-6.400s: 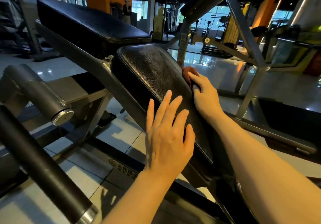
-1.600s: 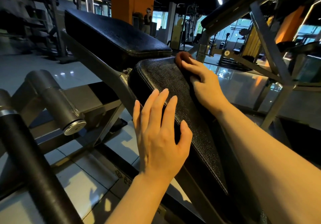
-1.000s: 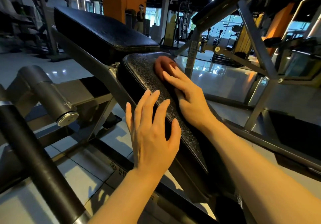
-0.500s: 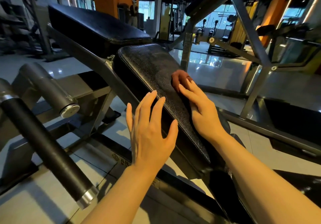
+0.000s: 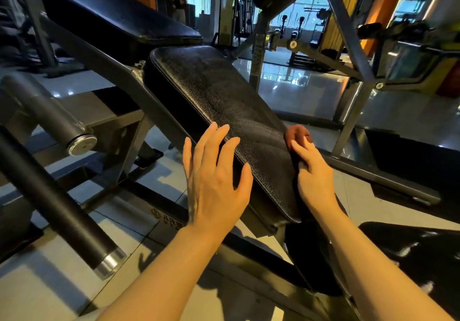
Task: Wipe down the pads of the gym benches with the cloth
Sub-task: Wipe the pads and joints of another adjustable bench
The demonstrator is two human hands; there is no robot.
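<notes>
Right hand on cloth at pad's right edge, wiping the side.

The slanted pad (image 5: 219, 111) has its long axis running from the near-right corner up to the far-left; the unwiped length lies up-slope of the cloth (image 5: 297, 134). Right hand (image 5: 315, 178) is the nearer one, fingers curled over the cloth and pressing it against the right edge. Left hand (image 5: 214, 183) is spread flat, fingers straight, fingertips on the pad's left edge, holding nothing.
</notes>
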